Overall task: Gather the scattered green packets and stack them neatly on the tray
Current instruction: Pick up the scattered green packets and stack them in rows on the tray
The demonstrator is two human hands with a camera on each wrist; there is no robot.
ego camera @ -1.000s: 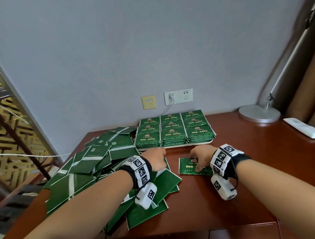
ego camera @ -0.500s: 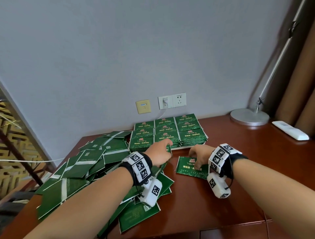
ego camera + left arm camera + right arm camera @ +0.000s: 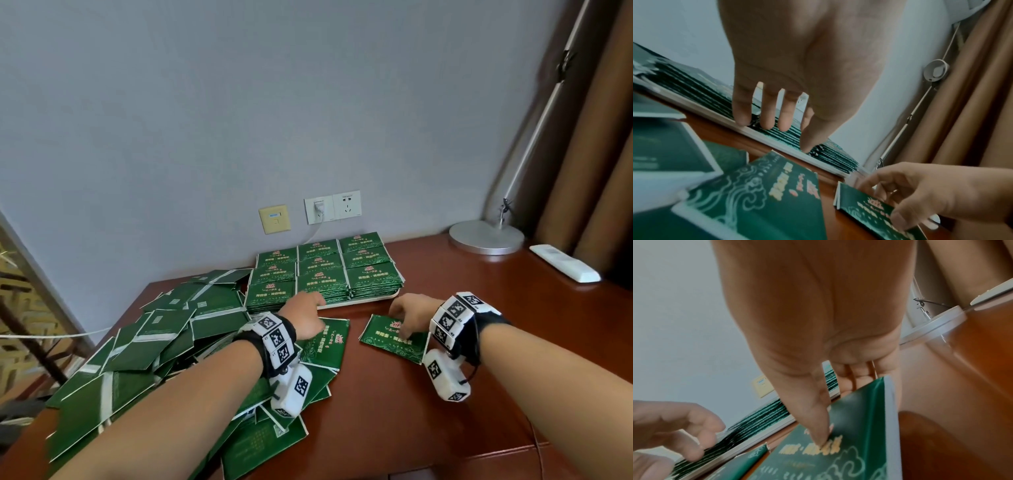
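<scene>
Surface: reddish-brown wooden table (image 3: 428, 394) against a grey wall (image 3: 239, 102).
Tray: white tray (image 3: 363, 300) at the back of the table, its long side parallel to the wall; nine stacks of green packets (image 3: 322, 270) in three rows of three, print facing up.
Loose pile: scattered packets (image 3: 164, 329) on the table's left side, overlapping at many angles, mostly plain side up; too many to count.
Single packet: one packet (image 3: 394, 339) lies just in front of the tray, long axis across the table, slightly tilted.
Right hand: right hand (image 3: 411, 317) pinches this packet, thumb on the printed face; the right wrist view shows fingers under its lifted far edge.
Left hand: left hand (image 3: 305, 318) holds nothing; the left wrist view shows straight fingers (image 3: 764, 113) spread at the tray's front edge.
Background: lamp base (image 3: 486, 236), white remote (image 3: 563, 263), two wall sockets (image 3: 332, 206).
</scene>
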